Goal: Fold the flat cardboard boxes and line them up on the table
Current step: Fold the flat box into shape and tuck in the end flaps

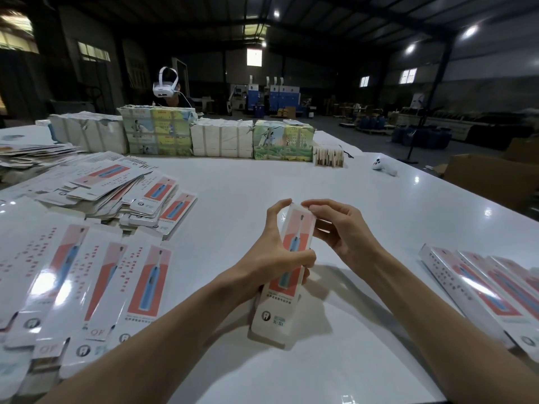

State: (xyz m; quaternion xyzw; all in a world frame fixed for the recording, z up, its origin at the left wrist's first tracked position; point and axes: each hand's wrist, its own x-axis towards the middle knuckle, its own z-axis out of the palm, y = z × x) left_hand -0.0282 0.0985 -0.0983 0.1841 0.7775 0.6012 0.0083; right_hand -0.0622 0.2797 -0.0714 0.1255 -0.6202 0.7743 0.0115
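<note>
Now | left hand (274,258) grips box (287,275) | right hand (341,228) pinches top

A dim warehouse: steel-truss roof (320,13), bundled stacks of printed cartons (159,131), pallets of goods (420,135) across the floor.

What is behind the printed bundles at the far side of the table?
A person wearing a white headset; the bundles cover everything below the shoulders.
</note>
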